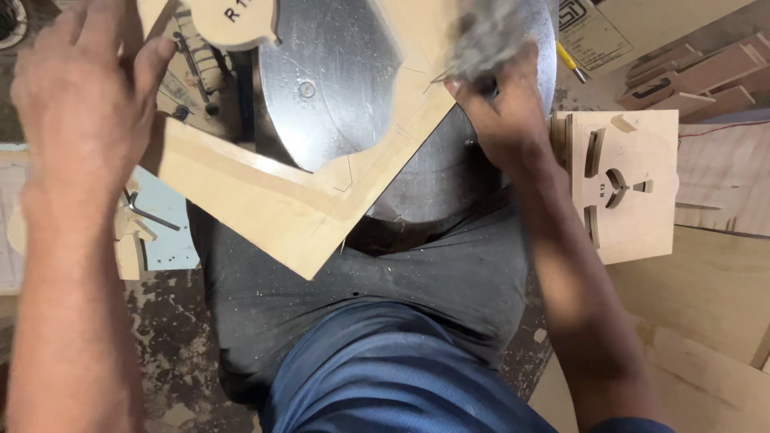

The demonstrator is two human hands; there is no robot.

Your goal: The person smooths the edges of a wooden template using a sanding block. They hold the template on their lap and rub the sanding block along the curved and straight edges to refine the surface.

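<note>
Nearest the camera: blue trousers and a dark grey apron or cloth over the lap, dusted with fine wood chips.

Just beyond, a pale plywood panel with a large curved cut-out lies tilted, one corner pointing toward the lap. It rests on a round grey metal disc, which shows through the cut-out.

Left hand: laid on the panel's upper left edge, fingers curled over it, thumb pressed on top; closed on the panel.

Right hand: at the panel's right edge over the disc, fingers clenched round a grey blurred wad, possibly sandpaper or an abrasive pad; motion blur makes it hard to tell.

Left of the panel, an L-shaped hex key lies on a light blue sheet.

Right of the right forearm, a small square plywood template with curved slots lies flat, well apart from the panel.

Top edge: a rounded plywood piece rests above the disc. Far right, stacked reddish wooden blocks and a yellow-handled tool.
</note>
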